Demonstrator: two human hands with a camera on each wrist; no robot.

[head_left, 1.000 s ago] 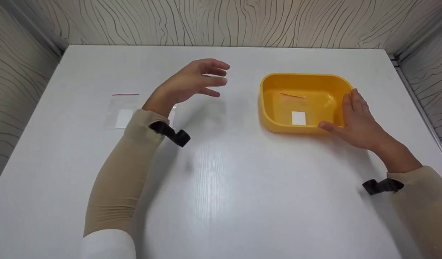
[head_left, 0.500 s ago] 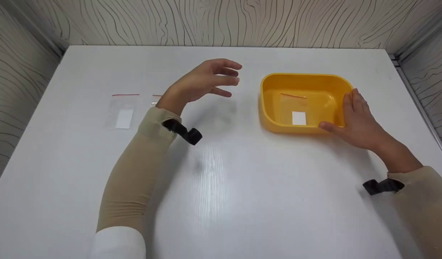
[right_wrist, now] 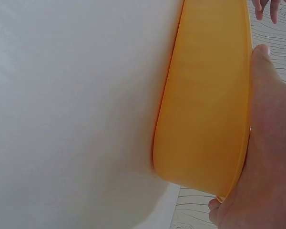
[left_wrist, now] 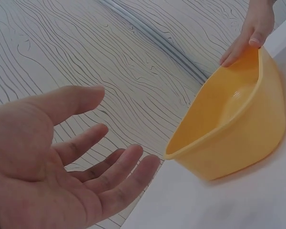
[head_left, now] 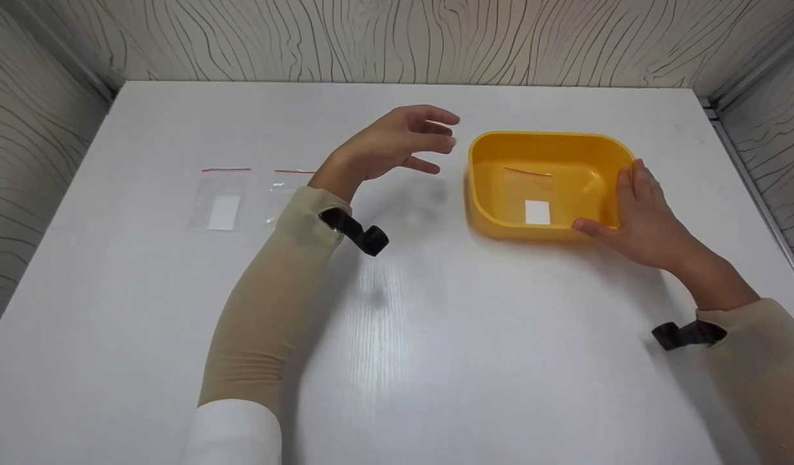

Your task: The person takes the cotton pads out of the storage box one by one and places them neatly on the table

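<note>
My left hand [head_left: 397, 142] is in the air left of the yellow plastic basin [head_left: 500, 230], palm turned toward it. Its fingers are spread and loosely bent, with nothing between them, as the left wrist view also shows. On the basin's right near corner rests my right hand [head_left: 648, 223], the thumb over the front rim and the fairly straight fingers along the right rim. Inside the basin is a clear zip bag [head_left: 526, 187] with a red strip and a white label. Two similar bags lie on the left: one zip bag [head_left: 222, 200] and another [head_left: 283, 190], partly hidden by the left forearm.
The white table [head_left: 487, 355] carries the basin and bags. A wood-patterned panel [head_left: 397, 42] rises behind it, with similar panels at the sides. Each wrist wears a small black camera, including the left camera [head_left: 371, 240].
My left hand has moved right toward the basin, uncovering more of the second bag on the table. The right hand and the basin have stayed where they were.
</note>
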